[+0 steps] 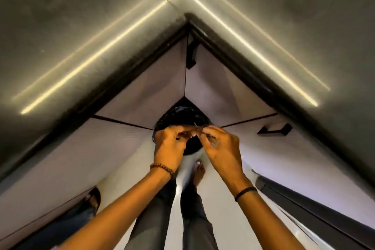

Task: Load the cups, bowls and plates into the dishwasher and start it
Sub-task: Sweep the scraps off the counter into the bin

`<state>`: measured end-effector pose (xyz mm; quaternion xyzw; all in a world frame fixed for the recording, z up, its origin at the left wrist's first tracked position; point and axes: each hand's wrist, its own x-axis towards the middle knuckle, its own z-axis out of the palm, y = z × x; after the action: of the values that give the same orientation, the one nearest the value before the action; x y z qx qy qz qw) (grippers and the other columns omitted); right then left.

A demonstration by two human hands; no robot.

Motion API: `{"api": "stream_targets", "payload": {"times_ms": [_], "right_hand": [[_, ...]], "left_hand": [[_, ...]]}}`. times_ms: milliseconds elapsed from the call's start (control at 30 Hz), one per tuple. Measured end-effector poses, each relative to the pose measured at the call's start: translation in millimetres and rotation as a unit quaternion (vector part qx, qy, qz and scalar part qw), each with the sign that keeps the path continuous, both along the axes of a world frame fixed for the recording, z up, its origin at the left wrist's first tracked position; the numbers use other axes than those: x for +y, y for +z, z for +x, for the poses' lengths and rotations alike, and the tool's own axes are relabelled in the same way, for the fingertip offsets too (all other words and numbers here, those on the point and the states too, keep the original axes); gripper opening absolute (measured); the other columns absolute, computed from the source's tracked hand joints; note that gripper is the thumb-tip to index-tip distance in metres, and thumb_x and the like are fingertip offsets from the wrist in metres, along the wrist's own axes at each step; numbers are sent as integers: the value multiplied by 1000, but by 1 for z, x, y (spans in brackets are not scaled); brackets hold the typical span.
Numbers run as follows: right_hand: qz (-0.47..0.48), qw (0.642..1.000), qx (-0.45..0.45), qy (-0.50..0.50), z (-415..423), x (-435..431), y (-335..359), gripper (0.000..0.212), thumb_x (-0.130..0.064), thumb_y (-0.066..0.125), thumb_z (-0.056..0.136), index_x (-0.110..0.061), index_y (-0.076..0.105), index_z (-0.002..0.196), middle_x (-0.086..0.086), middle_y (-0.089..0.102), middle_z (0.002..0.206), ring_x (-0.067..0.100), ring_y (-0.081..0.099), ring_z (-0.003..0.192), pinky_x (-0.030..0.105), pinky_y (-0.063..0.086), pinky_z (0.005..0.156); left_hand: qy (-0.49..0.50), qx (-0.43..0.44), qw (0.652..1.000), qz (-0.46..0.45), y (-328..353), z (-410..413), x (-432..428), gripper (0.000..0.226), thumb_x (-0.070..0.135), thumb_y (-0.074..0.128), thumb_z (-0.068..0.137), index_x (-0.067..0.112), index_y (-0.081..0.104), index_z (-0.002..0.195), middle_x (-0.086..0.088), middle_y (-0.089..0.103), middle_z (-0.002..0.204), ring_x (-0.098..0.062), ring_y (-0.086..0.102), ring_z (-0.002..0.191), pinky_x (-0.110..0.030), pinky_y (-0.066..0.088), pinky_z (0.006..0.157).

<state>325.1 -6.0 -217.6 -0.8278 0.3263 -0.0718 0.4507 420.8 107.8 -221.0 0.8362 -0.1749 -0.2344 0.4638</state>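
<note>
Pinching a scrap (195, 127), left hand (172, 145) and right hand (220, 144) meet over bin (178, 115).

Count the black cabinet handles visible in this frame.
2. The corner handle stands upright beside the corner seam, upper centre. The right handle sits lower and further right. More may be hidden or out of frame.

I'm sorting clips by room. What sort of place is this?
Probably a home kitchen corner: a dark L-shaped countertop over pale cabinet doors with black handles, and a black-lined bin on the floor.
</note>
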Motion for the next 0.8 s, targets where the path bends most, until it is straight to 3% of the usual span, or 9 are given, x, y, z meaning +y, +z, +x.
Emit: {"api": "stream_targets", "payload": {"times_ms": [100, 233, 333, 500, 667, 733, 800], "right_hand": [[32, 998, 46, 9, 6, 0, -51, 16, -4, 68, 89, -6, 75, 103, 9, 74, 103, 17, 69, 92, 0, 45, 76], [33, 996, 74, 39, 24, 2, -118, 15, -8, 63, 94, -2, 74, 102, 14, 74, 100, 22, 69, 91, 17, 51, 81], [25, 993, 104, 52, 36, -2, -162, 16, -6, 60, 95, -1, 72, 104, 14, 74, 101, 21, 69, 97, 6, 41, 79], [44, 975, 206, 67, 54, -14, -210, 28, -9, 60, 95, -2, 64, 122, 14, 68, 119, 25, 63, 115, 21, 44, 91], [41, 972, 229, 40, 58, -21, -214, 39, 2, 51, 90, -4, 63, 127, 13, 66, 125, 25, 60, 119, 26, 44, 98], [36, 978, 202, 23, 56, -22, -208, 33, 9, 51, 87, 0, 70, 112, 15, 71, 112, 25, 66, 107, 27, 50, 94], [23, 985, 169, 0, 56, -22, -199, 19, 7, 60, 85, -1, 74, 93, 12, 75, 91, 21, 70, 87, 25, 54, 83]], "left_hand": [[55, 95, 994, 20, -62, 1, 2, 20, 6, 71, 81, 10, 75, 100, -4, 75, 97, -11, 69, 90, -24, 54, 86], [55, 88, 993, 53, -126, 3, -8, 9, 7, 72, 81, 14, 78, 82, 4, 74, 85, 4, 66, 73, -13, 53, 75], [66, 139, 986, 69, -170, 13, -18, 10, 7, 73, 81, 13, 78, 86, 0, 75, 88, -8, 69, 83, -26, 56, 81], [-10, 219, 965, 143, -222, 35, -32, 26, 1, 62, 86, 6, 68, 111, -10, 69, 112, -20, 64, 109, -32, 49, 97], [-54, 207, 960, 183, -235, 47, -31, 44, -8, 46, 85, 5, 61, 124, -12, 60, 130, -23, 52, 125, -29, 37, 109], [-60, 193, 962, 184, -232, 47, -29, 42, -9, 48, 84, 5, 64, 121, -12, 63, 126, -22, 57, 119, -26, 42, 103], [-20, 193, 968, 160, -224, 45, -28, 24, -6, 61, 82, 3, 71, 103, -15, 71, 102, -22, 67, 91, -25, 57, 77]]}}
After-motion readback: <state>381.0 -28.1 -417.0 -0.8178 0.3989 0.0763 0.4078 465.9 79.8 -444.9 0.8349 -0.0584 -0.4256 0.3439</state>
